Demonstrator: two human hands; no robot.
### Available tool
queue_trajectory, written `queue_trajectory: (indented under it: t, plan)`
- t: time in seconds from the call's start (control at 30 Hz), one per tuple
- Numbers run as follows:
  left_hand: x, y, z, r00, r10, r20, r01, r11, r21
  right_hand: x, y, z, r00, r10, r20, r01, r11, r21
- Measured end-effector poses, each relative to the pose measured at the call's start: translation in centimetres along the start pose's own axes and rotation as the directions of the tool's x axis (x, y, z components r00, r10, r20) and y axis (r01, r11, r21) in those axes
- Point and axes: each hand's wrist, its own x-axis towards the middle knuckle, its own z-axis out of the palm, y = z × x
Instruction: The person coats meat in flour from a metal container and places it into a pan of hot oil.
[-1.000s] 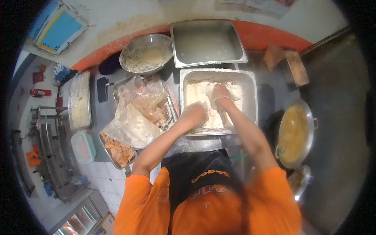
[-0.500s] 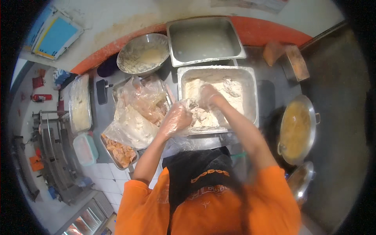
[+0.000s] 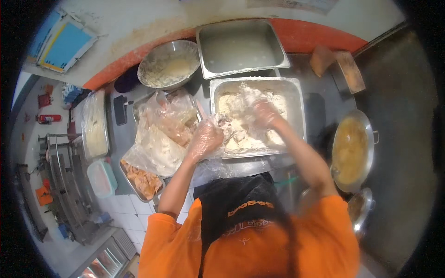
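A steel pan (image 3: 301, 111) of white flour stands before me, with lumpy floured pieces (image 3: 241, 139) in its near half. My left hand (image 3: 206, 140), in a clear plastic glove, is at the pan's left rim. Its fingers are curled closed against a floured lump; what they hold is hidden. My right hand (image 3: 264, 114), also gloved, is over the middle of the flour, its flour-caked fingers smeared by motion. Left of the pan, a clear plastic bag (image 3: 160, 146) lies over a tray of pale, raw-looking meat (image 3: 185, 125).
Behind stand an upright steel pan (image 3: 204, 67) and a batter-smeared bowl (image 3: 160, 78). At left are a tray of orange-brown pieces (image 3: 146, 183), a lidded tub (image 3: 102, 178) and a covered white tray (image 3: 95, 125). A wide pan of yellowish liquid (image 3: 350, 150) is at right.
My right hand has moved right and slightly nearer, and flour is stirred up at its fingers. My left hand has stayed at the pan's left rim, with a slight turn.
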Motion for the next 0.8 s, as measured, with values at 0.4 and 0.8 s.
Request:
queue_trajectory:
  t: [0.4,0.8]
  plan:
    - [-0.7,-2.0,0.0,0.994,0.027,0.106,-0.03,0.999,0.024,0.4,9.3,5.6,0.958,0.204,0.201,-0.282,0.79,0.544]
    - [1.8,0.2,-2.9,0.962,0.003,0.272,0.167,0.783,-0.6,-0.4,2.1,3.1,0.966,0.258,-0.03,-0.259,0.965,-0.031]
